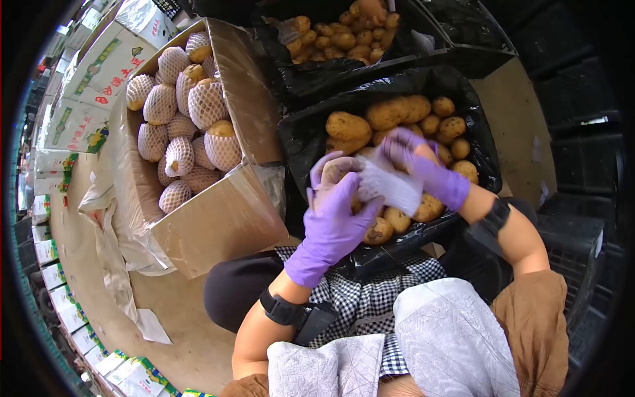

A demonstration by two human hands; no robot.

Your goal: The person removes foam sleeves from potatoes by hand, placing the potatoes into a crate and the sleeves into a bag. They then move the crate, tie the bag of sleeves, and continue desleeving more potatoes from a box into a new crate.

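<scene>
Over a black-lined crate [488,149] of loose potatoes [398,112], both my hands wear purple gloves and meet at a white foam net sleeve [395,190]. My left hand [336,208] has its fingers curled and its thumb against the near left end of the sleeve. From the right, my right hand [426,167] reaches across with bent fingers closed at the sleeve's upper edge, slightly smeared by motion. The sleeve looks flattened and hides some potatoes below it. Whatever lies inside my left hand's curl is mostly hidden.
On the left stands an open cardboard box [215,221] with many netted potatoes [177,156]. Another black-lined crate of potatoes [344,40] is at the back. Printed white cartons [99,73] are stacked at far left. Black crates [572,245] stand at right.
</scene>
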